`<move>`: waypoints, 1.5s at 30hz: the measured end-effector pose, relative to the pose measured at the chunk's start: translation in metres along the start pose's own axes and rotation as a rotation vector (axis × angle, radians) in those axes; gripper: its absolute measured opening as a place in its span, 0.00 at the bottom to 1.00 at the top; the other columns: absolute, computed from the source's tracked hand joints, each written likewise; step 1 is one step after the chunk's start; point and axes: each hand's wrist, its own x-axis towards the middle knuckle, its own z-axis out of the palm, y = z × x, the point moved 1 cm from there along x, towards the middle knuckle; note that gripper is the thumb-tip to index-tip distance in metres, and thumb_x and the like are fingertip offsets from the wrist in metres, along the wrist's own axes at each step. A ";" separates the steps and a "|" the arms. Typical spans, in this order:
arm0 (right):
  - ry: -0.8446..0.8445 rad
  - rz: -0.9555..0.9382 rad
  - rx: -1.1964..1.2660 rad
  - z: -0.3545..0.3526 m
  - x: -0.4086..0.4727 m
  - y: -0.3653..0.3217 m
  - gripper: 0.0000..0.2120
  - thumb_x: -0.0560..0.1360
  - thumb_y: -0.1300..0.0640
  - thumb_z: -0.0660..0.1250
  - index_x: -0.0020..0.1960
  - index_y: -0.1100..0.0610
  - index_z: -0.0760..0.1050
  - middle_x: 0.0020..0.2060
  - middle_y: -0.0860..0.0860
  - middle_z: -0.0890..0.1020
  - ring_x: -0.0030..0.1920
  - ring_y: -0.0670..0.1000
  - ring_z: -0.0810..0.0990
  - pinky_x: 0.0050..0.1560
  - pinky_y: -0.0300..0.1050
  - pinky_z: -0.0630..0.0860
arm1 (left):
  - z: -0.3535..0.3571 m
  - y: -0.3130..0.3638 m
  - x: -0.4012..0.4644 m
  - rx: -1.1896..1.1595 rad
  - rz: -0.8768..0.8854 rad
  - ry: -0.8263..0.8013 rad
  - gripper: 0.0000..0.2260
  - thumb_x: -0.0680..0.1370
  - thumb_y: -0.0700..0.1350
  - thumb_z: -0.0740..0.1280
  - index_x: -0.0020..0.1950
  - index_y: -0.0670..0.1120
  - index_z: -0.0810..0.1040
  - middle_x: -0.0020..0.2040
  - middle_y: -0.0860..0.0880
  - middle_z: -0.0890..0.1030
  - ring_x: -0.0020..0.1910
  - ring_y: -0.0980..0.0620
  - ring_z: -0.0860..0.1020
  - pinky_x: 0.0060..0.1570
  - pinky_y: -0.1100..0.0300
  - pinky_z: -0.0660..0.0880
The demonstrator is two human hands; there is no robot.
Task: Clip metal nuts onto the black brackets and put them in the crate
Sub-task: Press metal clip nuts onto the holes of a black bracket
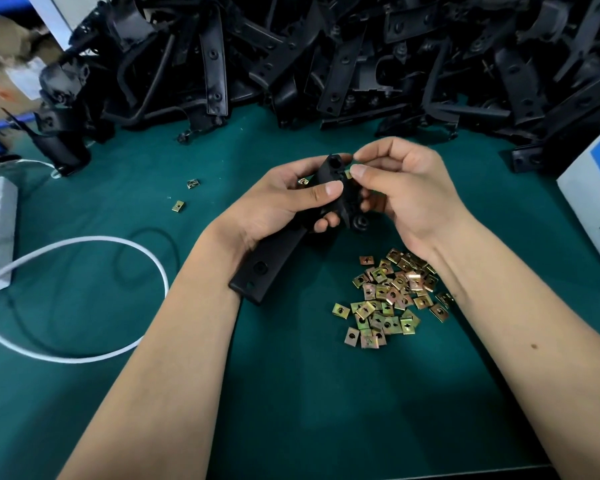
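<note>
Left hand: your left hand [284,199] curls round a long black plastic bracket [274,265] at the centre of the frame, thumb laid across its upper part, fingers wrapped behind.
Bracket: it tilts from lower left to upper right above the table; its flat tail with a round hole sticks out below your wrist.
Right hand: your right hand [402,195] pinches a small brass-coloured metal clip nut [348,173] between thumb and forefinger, pressed to the edge of the bracket's upper end.
Loose nuts: a heap of brass-coloured square clip nuts [392,299] lies on the green table mat [291,393], lower right of centre, partly under your right forearm.
Stray nuts: two single nuts [178,206] lie apart, left of centre.
Supply: a large pile of black brackets [326,53] fills the top of the frame.
Left edge: a white cable [84,242] loops across the mat.
Right edge: a white box with a blue label [596,202].
</note>
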 end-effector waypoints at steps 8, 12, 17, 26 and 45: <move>-0.033 0.084 0.165 0.008 -0.006 0.000 0.09 0.78 0.70 0.68 0.46 0.57 0.75 0.37 0.52 0.80 0.36 0.51 0.81 0.37 0.46 0.81 | 0.003 -0.003 0.003 0.029 -0.004 0.019 0.21 0.79 0.40 0.69 0.72 0.43 0.75 0.41 0.43 0.81 0.33 0.53 0.79 0.34 0.64 0.77; -0.029 0.062 0.084 0.007 -0.003 0.001 0.06 0.79 0.67 0.69 0.50 0.58 0.77 0.40 0.54 0.80 0.39 0.53 0.82 0.39 0.49 0.82 | 0.003 -0.005 0.004 0.075 0.040 0.045 0.21 0.75 0.44 0.72 0.68 0.47 0.78 0.39 0.47 0.83 0.32 0.54 0.79 0.34 0.64 0.78; 0.009 -0.018 -0.196 -0.006 0.004 -0.002 0.08 0.81 0.56 0.71 0.59 0.55 0.79 0.39 0.49 0.85 0.38 0.48 0.83 0.39 0.42 0.79 | -0.002 -0.007 0.006 -0.069 0.009 0.138 0.21 0.77 0.43 0.72 0.69 0.41 0.77 0.41 0.45 0.82 0.34 0.52 0.78 0.32 0.65 0.76; -0.315 -0.115 -1.125 -0.027 0.007 -0.007 0.11 0.67 0.44 0.81 0.41 0.46 0.82 0.35 0.43 0.82 0.36 0.42 0.77 0.38 0.40 0.72 | -0.018 -0.009 0.004 -0.389 0.056 0.225 0.11 0.74 0.38 0.73 0.53 0.41 0.74 0.42 0.46 0.77 0.37 0.54 0.75 0.35 0.66 0.72; -0.211 -0.278 -0.831 -0.012 0.005 0.000 0.09 0.73 0.67 0.74 0.50 0.55 0.80 0.37 0.47 0.83 0.37 0.47 0.80 0.41 0.38 0.75 | -0.012 -0.004 0.000 -0.132 0.079 0.196 0.17 0.71 0.33 0.75 0.56 0.38 0.74 0.37 0.47 0.83 0.32 0.54 0.81 0.33 0.66 0.77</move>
